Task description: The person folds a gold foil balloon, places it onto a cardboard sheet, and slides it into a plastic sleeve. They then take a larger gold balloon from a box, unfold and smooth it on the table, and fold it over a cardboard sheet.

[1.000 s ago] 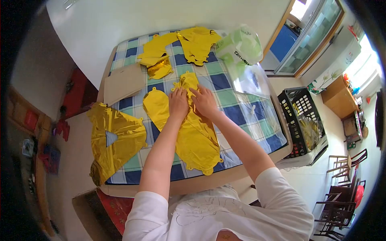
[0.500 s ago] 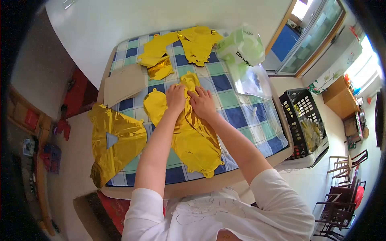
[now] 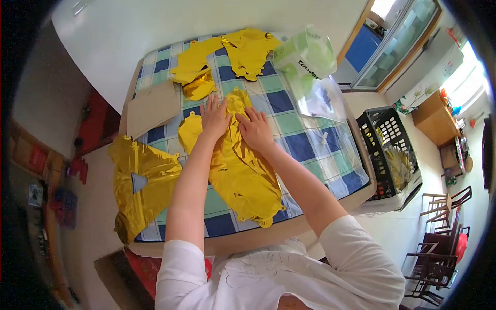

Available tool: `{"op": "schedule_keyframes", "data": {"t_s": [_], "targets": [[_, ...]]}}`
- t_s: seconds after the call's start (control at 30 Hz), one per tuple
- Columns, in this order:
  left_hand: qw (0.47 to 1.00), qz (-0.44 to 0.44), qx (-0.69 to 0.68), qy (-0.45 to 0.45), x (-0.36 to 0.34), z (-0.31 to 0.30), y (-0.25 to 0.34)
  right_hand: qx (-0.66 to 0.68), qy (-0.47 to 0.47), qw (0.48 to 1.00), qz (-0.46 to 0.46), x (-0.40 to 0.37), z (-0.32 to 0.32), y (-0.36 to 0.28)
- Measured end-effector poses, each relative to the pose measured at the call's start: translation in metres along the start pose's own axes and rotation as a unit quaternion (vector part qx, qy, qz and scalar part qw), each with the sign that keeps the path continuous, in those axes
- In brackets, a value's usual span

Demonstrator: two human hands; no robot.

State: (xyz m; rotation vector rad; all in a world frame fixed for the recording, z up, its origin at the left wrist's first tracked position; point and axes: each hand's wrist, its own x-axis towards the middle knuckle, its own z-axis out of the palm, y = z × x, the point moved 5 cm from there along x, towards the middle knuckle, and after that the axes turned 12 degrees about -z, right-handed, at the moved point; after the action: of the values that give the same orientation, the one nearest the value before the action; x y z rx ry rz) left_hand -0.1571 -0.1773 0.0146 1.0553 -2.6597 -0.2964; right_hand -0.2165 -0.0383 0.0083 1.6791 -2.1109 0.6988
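Observation:
A deflated gold foil balloon (image 3: 248, 186) lies flat and creased on a checked tablecloth (image 3: 305, 147), with small tabs along its edge. My left hand (image 3: 215, 120) rests on its upper left part, fingers stretched out. Just to the right, my right hand (image 3: 255, 130) lies on the same foil, its fingers slightly spread and the thumb hard to make out. At the left table edge hangs another flat gold foil balloon (image 3: 147, 178) with a triangular hole. Beyond my hands are a folded gold foil balloon (image 3: 247, 54) and further gold foil pieces (image 3: 196, 59).
Brown cardboard (image 3: 151, 109) lies on the left of the table. At the back right stand a green and white plastic bag (image 3: 305, 54) and a clear plastic sheet (image 3: 328, 101). A small white item (image 3: 324, 138) lies nearby. On the floor to the right is a black crate (image 3: 380, 170).
My left hand has slid left and its fingers have spread out flat. The right hand stays on the foil nearly in place. The view has shifted slightly.

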Motion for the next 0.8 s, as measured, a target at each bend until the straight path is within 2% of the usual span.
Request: {"op": "schedule_keyframes", "data": {"t_s": [0.13, 0.4, 0.53, 0.57, 0.63, 0.67, 0.73, 0.8], "targets": [[1.000, -0.008, -0.012, -0.012, -0.029, -0.004, -0.003, -0.002, 0.006, 1.000, 0.001, 0.000, 0.003, 0.001], [0.996, 0.054, -0.068, -0.006, -0.112, -0.006, 0.002, -0.012, 0.003, 1.000, -0.005, 0.001, 0.005, 0.004], [0.997, 0.028, -0.066, -0.017, -0.154, -0.038, 0.009, -0.010, -0.007, 1.000, -0.006, 0.000, 0.007, 0.005], [0.991, 0.002, -0.127, 0.048, -0.159, -0.039, -0.001, -0.005, -0.011, 1.000, -0.005, 0.000, 0.009, 0.006], [0.953, -0.049, -0.242, 0.175, -0.167, -0.049, -0.022, -0.006, -0.017, 1.000, -0.009, 0.000, 0.011, 0.007], [0.931, -0.143, -0.306, 0.142, -0.171, -0.043, -0.037, -0.007, -0.021, 1.000, -0.011, 0.000, 0.012, 0.008], [0.817, -0.251, -0.512, 0.087, -0.167, -0.032, -0.061, 0.001, -0.032, 0.999, -0.008, 0.000, 0.013, 0.008], [0.665, -0.328, -0.670, 0.038, -0.162, -0.030, -0.068, 0.005, -0.036, 0.999, -0.012, 0.002, 0.013, 0.009]]}}
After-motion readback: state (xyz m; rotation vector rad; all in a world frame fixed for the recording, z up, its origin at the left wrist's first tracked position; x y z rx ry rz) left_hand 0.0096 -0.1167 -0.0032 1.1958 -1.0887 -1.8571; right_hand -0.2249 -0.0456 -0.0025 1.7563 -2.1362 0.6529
